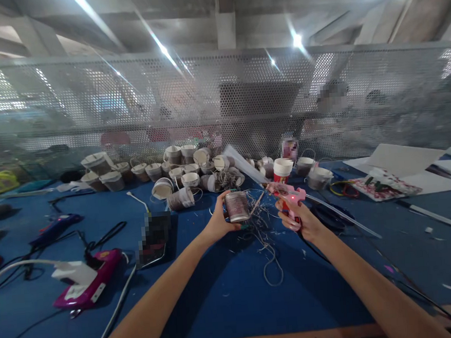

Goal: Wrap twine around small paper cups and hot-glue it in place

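Observation:
My left hand is wrapped round the side of a small cup wound with greyish cord, held tilted just above the table. In my right hand is a pink hot glue gun, gripped by its handle, with a small red light on its body. A long clear glue stick sticks out of its back. The gun's nozzle points left, towards the cup, and a gap separates them. Loose grey cord lies tangled on the table between and below the two hands.
Several cord-wrapped cups crowd the back of the blue table. A stack of paper cups stands behind the gun. To the left lie a phone, a purple power strip and a blue glue gun. A perforated metal screen rises behind.

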Tool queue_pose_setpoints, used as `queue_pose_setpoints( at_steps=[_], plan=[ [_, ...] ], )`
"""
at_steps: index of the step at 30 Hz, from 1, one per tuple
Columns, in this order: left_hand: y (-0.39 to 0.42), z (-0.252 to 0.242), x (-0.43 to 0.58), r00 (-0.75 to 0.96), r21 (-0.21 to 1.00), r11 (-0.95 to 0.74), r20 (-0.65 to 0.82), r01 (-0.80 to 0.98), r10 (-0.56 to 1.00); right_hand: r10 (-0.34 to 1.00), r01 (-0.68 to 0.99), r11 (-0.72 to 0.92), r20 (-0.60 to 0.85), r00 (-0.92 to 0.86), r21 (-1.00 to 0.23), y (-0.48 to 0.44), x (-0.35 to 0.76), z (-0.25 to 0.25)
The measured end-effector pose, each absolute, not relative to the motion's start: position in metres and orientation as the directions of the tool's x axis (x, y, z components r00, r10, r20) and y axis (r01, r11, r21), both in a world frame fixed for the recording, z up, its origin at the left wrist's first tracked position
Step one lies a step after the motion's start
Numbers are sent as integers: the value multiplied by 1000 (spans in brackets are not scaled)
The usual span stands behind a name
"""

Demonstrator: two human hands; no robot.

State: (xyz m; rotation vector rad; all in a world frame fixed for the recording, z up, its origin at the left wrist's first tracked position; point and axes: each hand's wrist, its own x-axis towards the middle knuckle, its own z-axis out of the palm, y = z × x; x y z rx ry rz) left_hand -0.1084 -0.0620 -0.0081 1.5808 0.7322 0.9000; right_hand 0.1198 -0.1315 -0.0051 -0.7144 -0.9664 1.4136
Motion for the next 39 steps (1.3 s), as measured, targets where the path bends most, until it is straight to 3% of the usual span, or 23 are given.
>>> queue_pose_setpoints(
  at_steps=[7, 11, 14, 17, 22, 27, 33, 39],
  plan=[
    [-63, -8, -106, 376, 945, -327, 300, 9, 877, 987, -356, 129, 154, -43, -926, -133, 109, -11],
    [-65, -8, -106, 340, 916, -393, 395, -80, 853, 990, -507, 143, 125, 69, -850, -135, 101, -10],
    [-67, -10, -103, 309, 894, -432, 447, -118, 840, 996, -612, 65, 87, -6, -788, -138, 95, -10],
    [-67, -14, -100, 272, 898, -416, 440, -143, 856, 994, -613, 11, 76, -80, -790, -140, 92, -14],
    [-64, -18, -99, 276, 940, -305, 338, -155, 900, 995, -547, 7, 62, -82, -837, -142, 91, -14],
    [-63, -18, -101, 304, 955, -257, 292, -150, 907, 982, -394, 125, 169, -78, -910, -140, 98, -9],
    [-65, -11, -104, 347, 952, -260, 300, -159, 888, 993, -172, 81, 93, -67, -982, -136, 107, -15],
    [-59, -17, -103, 344, 946, -266, 316, -184, 884, 997, -99, 68, 71, -34, -993, -134, 107, -18]
  ],
)
